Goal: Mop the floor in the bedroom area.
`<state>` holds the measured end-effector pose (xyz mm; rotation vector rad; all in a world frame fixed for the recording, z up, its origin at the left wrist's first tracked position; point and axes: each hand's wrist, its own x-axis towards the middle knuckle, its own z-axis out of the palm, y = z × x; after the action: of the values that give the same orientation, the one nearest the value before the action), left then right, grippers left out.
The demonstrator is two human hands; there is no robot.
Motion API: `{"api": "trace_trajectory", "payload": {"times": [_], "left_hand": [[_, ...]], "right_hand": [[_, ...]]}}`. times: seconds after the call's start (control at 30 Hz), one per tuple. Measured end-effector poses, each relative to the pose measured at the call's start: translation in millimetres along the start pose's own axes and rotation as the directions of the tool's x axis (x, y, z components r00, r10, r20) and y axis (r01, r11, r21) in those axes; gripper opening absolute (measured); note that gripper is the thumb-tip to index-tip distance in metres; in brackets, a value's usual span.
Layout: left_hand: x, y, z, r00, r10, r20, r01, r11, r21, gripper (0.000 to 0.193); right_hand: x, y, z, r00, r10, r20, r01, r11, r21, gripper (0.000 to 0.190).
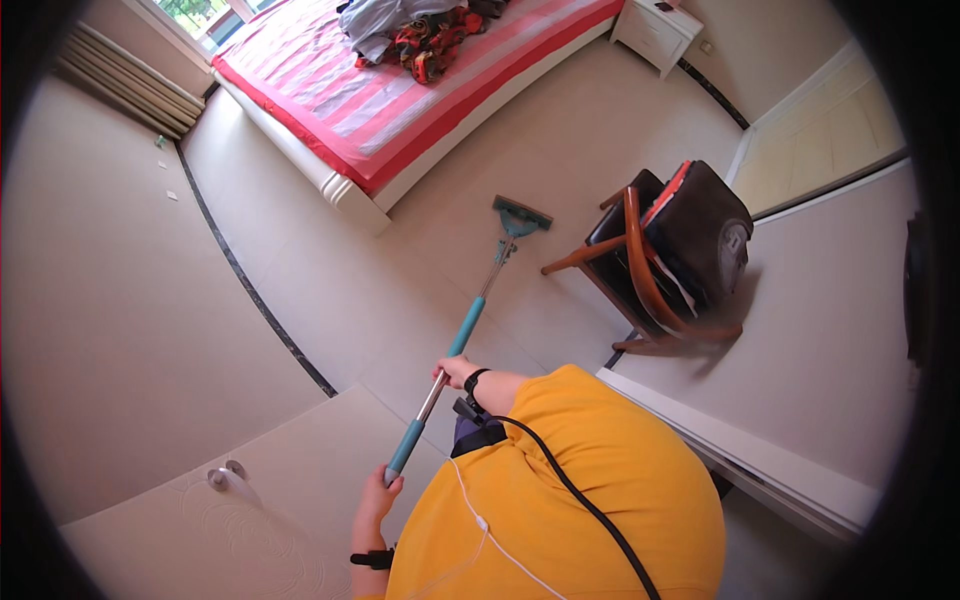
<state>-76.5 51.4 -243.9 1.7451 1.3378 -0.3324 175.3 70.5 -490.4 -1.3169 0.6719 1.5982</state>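
Note:
A sponge mop (466,326) with a teal and metal handle slants across the floor ahead of me. Its flat teal head (523,216) rests on the pale floor between the bed and a wooden chair. My right hand (454,371) grips the bare metal part of the handle, just below the upper teal sleeve. Lower down, my left hand (381,491) is closed around the grey end of the handle. Black bands circle both wrists.
A bed (300,150) with a striped pink cover bears heaped clothes (420,34). On the right, a wooden chair (645,262) holds a dark cushion or folded item (705,232). A white nightstand (652,34) stands beyond. A door (225,540) with a handle is at lower left.

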Motion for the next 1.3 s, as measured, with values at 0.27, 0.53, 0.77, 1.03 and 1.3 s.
{"api": "trace_trajectory", "payload": {"times": [0.27,0.53,0.77,1.03,1.3], "left_hand": [[52.8,1.2,4.6,0.998,-0.049,0.025,0.046,0.994,0.098,0.028],[185.6,124.5,-12.5,0.999,0.037,0.039,-0.044,0.984,0.173,0.027],[300.5,266.7,-61.6,0.973,0.202,0.111,-0.227,0.923,0.311,0.027],[431.8,489.8,-46.7,0.916,0.326,0.235,-0.383,0.885,0.265,0.024],[534.6,670.6,-47.0,0.821,0.456,0.344,-0.556,0.774,0.303,0.025]], "right_hand": [[33.8,-35.0,-0.4,0.995,0.104,-0.006,-0.103,0.99,0.093,0.017],[65.5,-206.2,-17.1,0.999,0.031,-0.012,-0.027,0.973,0.229,0.005],[71.2,-365.8,-11.7,0.997,-0.07,-0.036,0.078,0.947,0.312,0.01],[52.9,-581.1,-93.5,0.903,-0.429,-0.031,0.403,0.818,0.411,0.006],[65.5,-739.6,-157.1,0.826,-0.558,-0.075,0.532,0.73,0.429,0.01]]}}
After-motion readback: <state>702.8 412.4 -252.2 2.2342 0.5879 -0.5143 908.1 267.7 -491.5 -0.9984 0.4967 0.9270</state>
